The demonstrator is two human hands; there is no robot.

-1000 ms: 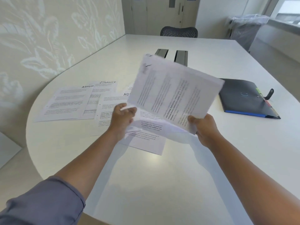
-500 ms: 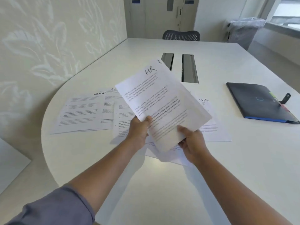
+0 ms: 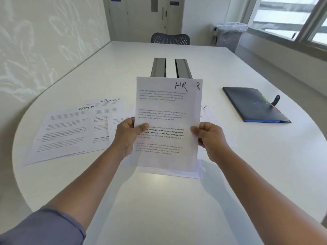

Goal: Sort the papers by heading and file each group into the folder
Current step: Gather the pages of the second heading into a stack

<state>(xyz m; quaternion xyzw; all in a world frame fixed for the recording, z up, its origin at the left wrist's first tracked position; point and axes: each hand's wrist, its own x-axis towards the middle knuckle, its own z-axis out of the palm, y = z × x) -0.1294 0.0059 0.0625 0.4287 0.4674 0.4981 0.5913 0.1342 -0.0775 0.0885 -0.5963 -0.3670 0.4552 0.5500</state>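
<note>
Both hands hold up the HR sheets point(image 3: 168, 124), upright and facing the camera, above the near part of the white table point(image 3: 159, 209). Left hand point(image 3: 126, 137) grips the left edge, thumb across the front of the page, fingers behind. Right hand point(image 3: 209, 138) pinches the right edge, thumb on front, fingers curled behind. "HR" is handwritten at top right of the front page; a second sheet pokes out behind it on the right w/ part of a mark showing, so at least 2 pages, exact count unclear. Grey sleeve point(image 3: 40, 228) at lower left of frame.

Just below/behind the held sheets, another sheet point(image 3: 169, 174) lies flat on the table, its near edge visible. Left of the hands: a sheet headed ADMIN point(image 3: 65, 131), overlapping a sheet headed FINANCE point(image 3: 106, 112) just behind it. More pages lie partly hidden behind the held sheets; to the right one edge point(image 3: 206, 112) shows letters "IN", rest hidden.

Further right, well apart from the papers, the dark folder point(image 3: 254, 105) lies closed and flat, blue edge toward the camera, coloured tabs on its right side, a small black item point(image 3: 276, 99) touching that side.

Mid table: two grey cable slots point(image 3: 170, 68). Far end: mesh chair back point(image 3: 170, 38), doors behind, a lined bin point(image 3: 230, 36) by the window at right.
</note>
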